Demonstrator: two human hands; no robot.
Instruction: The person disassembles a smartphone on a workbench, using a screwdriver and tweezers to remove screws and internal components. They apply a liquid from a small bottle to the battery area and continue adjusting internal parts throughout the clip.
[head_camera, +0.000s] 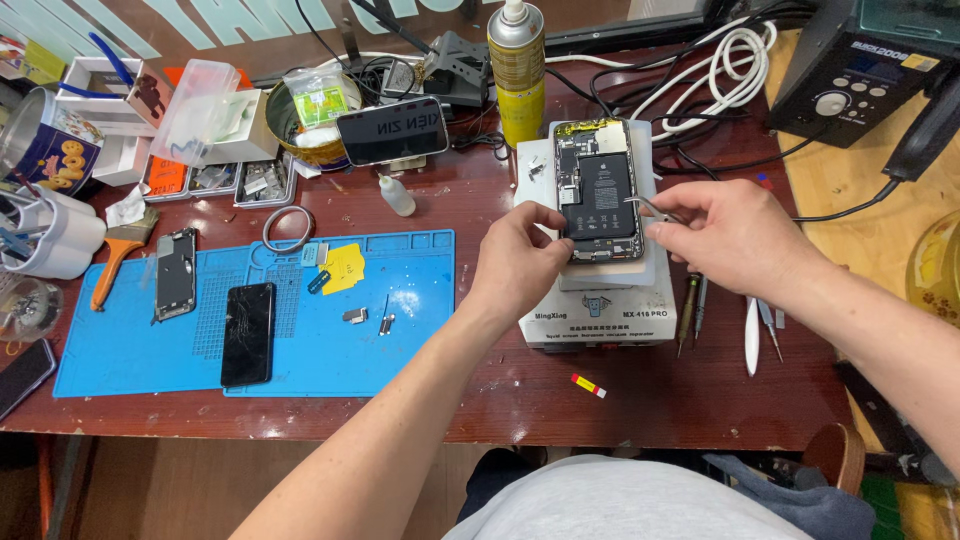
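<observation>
Opened smartphone body (598, 190), back cover off, black battery and circuit boards exposed, lies flat on the white box-shaped heating platform (600, 300) at the centre-right of the dark red-brown wooden bench (500, 400). Its long axis runs away from me, the board end pointing toward the far edge, the bottom end toward my chest. My left hand (518, 262) comes in from the lower left, forearm angled up across the bench, fingers curled narrow and pinching the phone's lower left edge to steady it. My right hand (735, 235) reaches in from the right, wrist raised, thumb and forefinger closed on thin metal tweezers (650, 207) whose tips point left and rest at the phone's right edge, about mid-length. Just right of the platform lie a few slim hand tools (760, 330), close under my right wrist. Behind the phone stands a yellow spray can (518, 70), near the platform's far left corner. A tangle of white and black cables (720, 70) lies beyond. Well apart to the left, a blue silicone work mat (400, 350) carries a black cracked phone screen (247, 333), a second stripped phone frame (175, 273) and small loose parts. Nothing lies between my hands and the phone.
</observation>
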